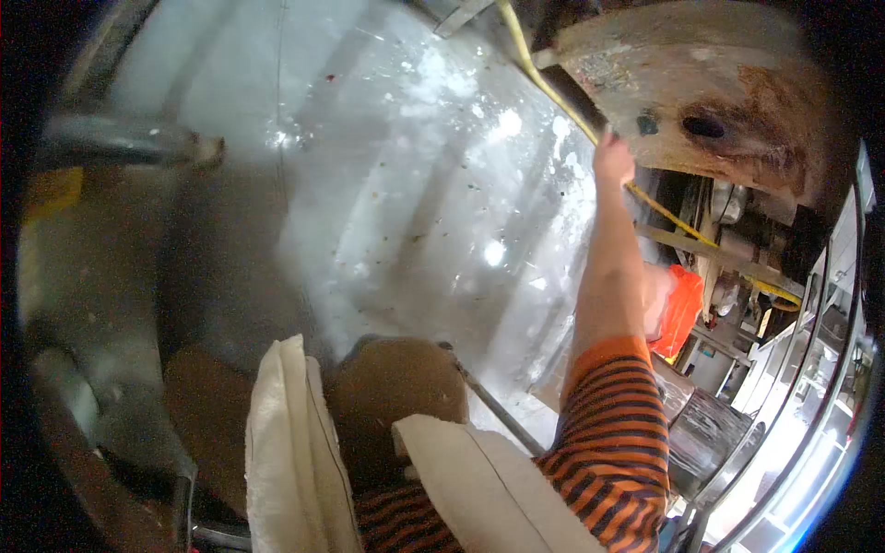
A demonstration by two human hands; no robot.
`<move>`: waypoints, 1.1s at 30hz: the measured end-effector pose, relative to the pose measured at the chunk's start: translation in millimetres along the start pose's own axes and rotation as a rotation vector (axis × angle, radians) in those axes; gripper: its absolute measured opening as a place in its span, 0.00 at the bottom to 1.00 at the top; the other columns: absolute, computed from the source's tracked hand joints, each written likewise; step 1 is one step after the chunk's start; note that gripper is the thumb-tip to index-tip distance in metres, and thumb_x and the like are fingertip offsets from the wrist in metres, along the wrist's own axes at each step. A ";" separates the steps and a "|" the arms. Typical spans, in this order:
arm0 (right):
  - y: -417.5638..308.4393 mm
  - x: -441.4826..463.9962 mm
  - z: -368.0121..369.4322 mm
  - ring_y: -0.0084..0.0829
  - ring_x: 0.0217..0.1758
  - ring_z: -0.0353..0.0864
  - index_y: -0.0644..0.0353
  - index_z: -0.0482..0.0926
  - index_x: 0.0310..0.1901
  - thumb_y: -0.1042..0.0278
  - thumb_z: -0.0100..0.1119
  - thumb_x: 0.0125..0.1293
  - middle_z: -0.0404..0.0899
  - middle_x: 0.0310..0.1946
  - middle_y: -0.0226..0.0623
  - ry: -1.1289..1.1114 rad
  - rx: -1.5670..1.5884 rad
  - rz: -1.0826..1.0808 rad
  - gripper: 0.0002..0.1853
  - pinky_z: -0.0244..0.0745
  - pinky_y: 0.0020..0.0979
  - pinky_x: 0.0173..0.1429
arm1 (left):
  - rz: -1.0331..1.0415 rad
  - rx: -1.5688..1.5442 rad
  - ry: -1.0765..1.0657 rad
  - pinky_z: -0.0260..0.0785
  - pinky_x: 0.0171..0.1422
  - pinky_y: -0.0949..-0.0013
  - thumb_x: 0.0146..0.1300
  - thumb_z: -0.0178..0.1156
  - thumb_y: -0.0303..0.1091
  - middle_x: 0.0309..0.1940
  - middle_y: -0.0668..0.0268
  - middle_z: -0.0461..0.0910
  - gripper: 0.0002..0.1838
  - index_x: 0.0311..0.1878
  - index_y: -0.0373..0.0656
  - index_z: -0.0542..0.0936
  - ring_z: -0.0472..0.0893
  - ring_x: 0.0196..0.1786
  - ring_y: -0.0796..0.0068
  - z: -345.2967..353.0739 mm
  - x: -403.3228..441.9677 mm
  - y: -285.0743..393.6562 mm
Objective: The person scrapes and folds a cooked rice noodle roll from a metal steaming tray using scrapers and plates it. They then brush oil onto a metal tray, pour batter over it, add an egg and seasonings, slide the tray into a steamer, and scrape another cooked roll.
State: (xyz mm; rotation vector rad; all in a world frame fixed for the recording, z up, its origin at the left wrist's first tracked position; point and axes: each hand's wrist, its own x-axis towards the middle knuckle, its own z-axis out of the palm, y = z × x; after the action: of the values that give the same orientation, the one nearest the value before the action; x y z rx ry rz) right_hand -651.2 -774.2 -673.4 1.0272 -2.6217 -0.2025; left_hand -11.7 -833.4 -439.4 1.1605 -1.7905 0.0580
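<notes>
My right arm, in an orange and dark striped sleeve, reaches out to the upper right. At its end my right hand (613, 161) is closed around a thin yellow hose (544, 83). The hose runs from the top edge down through the fist and continues to the right. Close beyond the hand is a large, worn, pale curved piece (691, 83) with brown stains and a dark hole. My left hand is out of view. Two ends of a white towel (290, 452) hang in front of my chest.
A wet, shiny grey surface (396, 212) with small scattered bits spreads ahead. A dark pipe (129, 143) juts in from the left. Bright orange material (678, 313) lies beside my forearm. Metal rails (820, 341) and machinery parts crowd the right side.
</notes>
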 end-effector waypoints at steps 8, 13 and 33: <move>-127.9 -159.9 -38.7 0.47 0.27 0.76 0.56 0.74 0.27 0.54 0.47 0.58 0.76 0.21 0.44 -0.030 0.595 -0.274 0.15 0.70 0.43 0.32 | -0.229 -0.114 0.085 0.53 0.59 0.64 0.54 0.54 0.53 0.52 0.58 0.64 0.33 0.54 0.36 0.61 0.64 0.55 0.69 -2.6 -1.5 6.8; -186.2 -275.9 -72.9 0.47 0.21 0.73 0.61 0.71 0.23 0.58 0.50 0.57 0.71 0.15 0.47 -0.123 1.155 -0.385 0.14 0.65 0.40 0.25 | -0.204 -0.048 0.044 0.54 0.61 0.63 0.51 0.56 0.55 0.54 0.57 0.65 0.36 0.54 0.35 0.62 0.65 0.56 0.68 -4.5 0.4 -17.3; 84.4 -502.7 -392.1 0.40 0.52 0.68 0.57 0.72 0.37 0.62 0.62 0.47 0.68 0.49 0.37 0.027 0.955 -1.001 0.16 0.62 0.42 0.52 | -0.218 -0.298 0.090 0.66 0.35 0.61 0.41 0.65 0.41 0.26 0.53 0.79 0.21 0.24 0.27 0.75 0.78 0.30 0.62 -9.1 6.7 7.6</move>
State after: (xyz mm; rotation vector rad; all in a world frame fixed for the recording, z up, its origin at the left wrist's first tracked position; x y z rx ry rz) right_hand -223.2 -376.1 -405.0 2.5129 -1.8571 0.9149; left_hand -11.5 -829.4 -426.5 1.1096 -1.5241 -0.2721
